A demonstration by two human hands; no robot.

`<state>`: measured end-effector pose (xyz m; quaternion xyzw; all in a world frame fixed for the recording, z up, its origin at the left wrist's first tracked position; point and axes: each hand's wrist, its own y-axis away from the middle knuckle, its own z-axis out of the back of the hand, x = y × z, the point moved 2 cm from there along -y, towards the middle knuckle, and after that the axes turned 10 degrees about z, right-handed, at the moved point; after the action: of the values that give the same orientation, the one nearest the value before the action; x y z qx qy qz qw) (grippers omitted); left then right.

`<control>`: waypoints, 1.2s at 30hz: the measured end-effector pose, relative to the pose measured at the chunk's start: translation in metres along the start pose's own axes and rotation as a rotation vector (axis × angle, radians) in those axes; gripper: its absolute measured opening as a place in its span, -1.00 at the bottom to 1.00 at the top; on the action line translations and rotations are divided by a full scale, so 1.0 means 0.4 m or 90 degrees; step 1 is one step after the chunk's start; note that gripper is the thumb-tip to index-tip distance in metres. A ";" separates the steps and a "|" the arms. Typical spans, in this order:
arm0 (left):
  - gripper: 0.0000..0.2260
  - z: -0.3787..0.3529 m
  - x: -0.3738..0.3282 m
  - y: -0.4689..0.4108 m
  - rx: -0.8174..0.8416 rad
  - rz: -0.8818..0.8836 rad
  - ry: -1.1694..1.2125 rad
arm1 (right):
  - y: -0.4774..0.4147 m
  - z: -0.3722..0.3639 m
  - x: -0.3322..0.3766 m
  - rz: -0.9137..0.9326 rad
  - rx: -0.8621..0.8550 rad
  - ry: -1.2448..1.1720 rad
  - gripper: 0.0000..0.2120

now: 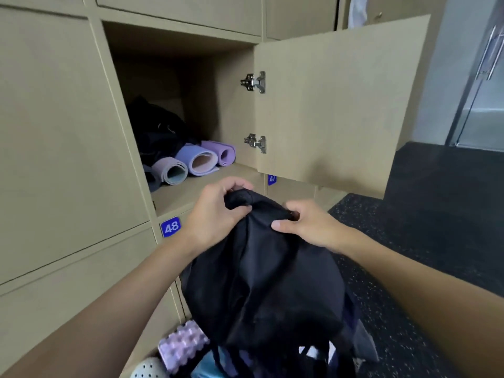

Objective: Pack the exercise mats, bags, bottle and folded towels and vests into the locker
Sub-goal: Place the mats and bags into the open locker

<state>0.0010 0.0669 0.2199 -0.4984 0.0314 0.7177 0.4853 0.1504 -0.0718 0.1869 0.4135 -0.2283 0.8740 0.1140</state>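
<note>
Reads 48 on blue locker tag [171,227]. Left hand [215,214] and right hand [302,225] both clamped on black bag [261,282], palms down.

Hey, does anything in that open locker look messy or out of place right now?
Slightly. The middle rolled mat has a loose end flapping out onto the shelf, and the dark bag behind the mats is slumped in a heap. Nothing looks spilled or damaged. Both hands, left and right, grip the black bag outside the locker.
</note>
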 end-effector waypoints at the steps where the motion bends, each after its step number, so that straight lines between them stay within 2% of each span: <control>1: -0.65 0.020 0.006 -0.004 -0.020 0.000 -0.002 | -0.020 -0.005 0.016 0.016 -0.016 0.018 -0.79; 3: -0.61 0.061 0.017 -0.017 -0.046 0.013 -0.014 | -0.064 -0.006 0.042 0.038 -0.052 0.038 -0.73; 8: -0.09 0.104 0.067 -0.077 0.090 0.161 -0.069 | -0.179 0.011 0.057 0.102 -0.175 0.026 -0.83; 11: 0.04 0.102 0.090 -0.129 0.066 0.180 -0.083 | -0.250 0.024 0.054 0.128 -0.214 0.048 -0.79; 16: 0.01 0.074 0.070 -0.202 0.029 0.139 -0.267 | -0.346 0.065 0.034 0.161 -0.268 0.070 -0.77; 19: -0.04 0.079 0.072 -0.257 -0.004 0.134 -0.313 | -0.400 0.085 0.021 0.187 -0.302 0.068 -0.75; 26: -0.14 0.096 0.134 -0.378 -0.072 0.153 -0.254 | -0.572 0.139 0.001 0.177 -0.463 0.026 -0.70; 30: -0.21 0.106 0.170 -0.455 -0.138 0.148 -0.148 | -0.691 0.155 0.007 0.156 -0.526 -0.005 -0.70; 33: -0.28 0.118 0.193 -0.528 -0.207 0.120 -0.113 | -0.783 0.149 0.021 0.177 -0.538 -0.026 -0.68; 36: -0.32 0.136 0.224 -0.617 -0.261 0.095 -0.074 | -0.868 0.145 0.026 0.237 -0.505 -0.069 -0.69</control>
<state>0.1403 0.2853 0.2888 -0.5406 -0.1062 0.7706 0.3204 0.3174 0.2019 0.3329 0.3347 -0.6224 0.7014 0.0928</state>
